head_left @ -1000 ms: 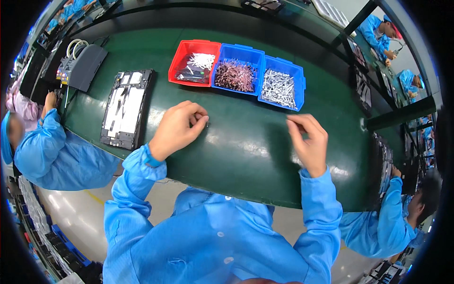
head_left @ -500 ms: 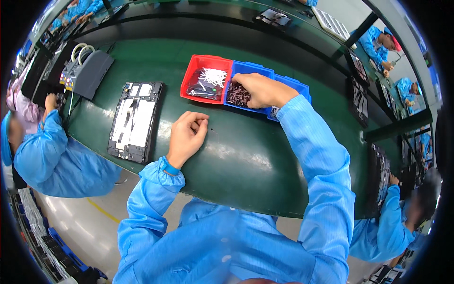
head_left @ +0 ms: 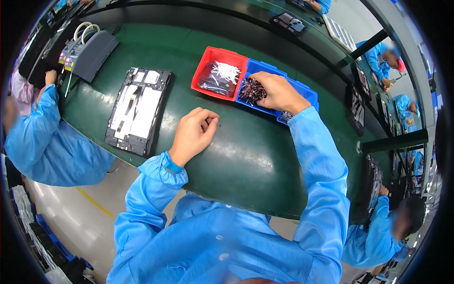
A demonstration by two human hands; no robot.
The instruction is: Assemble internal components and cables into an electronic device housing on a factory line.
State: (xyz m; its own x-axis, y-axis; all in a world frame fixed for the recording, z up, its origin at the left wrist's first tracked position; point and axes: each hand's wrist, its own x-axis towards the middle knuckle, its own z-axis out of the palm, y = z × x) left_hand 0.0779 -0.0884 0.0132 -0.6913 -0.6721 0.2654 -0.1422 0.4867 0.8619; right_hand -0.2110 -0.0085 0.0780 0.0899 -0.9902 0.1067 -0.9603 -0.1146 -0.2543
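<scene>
The person's right hand [head_left: 280, 93] reaches forward over the blue bin [head_left: 259, 71] in the middle of a row of three small bins at the far side of the green table [head_left: 227, 156]. Its fingers are curled down into the heap of small dark parts [head_left: 251, 90] in that bin, closed loosely around some of them; whether any part is actually pinched cannot be told. The left hand [head_left: 194, 135] rests on the table nearer the body, well apart from the bins, with its fingers folded in toward the thumb in a loose fist; whether anything lies between the fingertips cannot be told.

Just left of the blue bin, touching it, stands a red bin [head_left: 208, 71] that holds a cluster of thin white pieces [head_left: 227, 72] on something dark. A second blue bin [head_left: 309, 94] sits on the right side, mostly hidden behind the right hand and its blue sleeve.

Left of the left hand a flat black tray [head_left: 138, 110] lies on the table with white and grey panels in it. Farther back at the left is a grey device [head_left: 92, 54] with white cables looping from it. Another person in a blue coat [head_left: 47, 142] sits at the left end of the table.
</scene>
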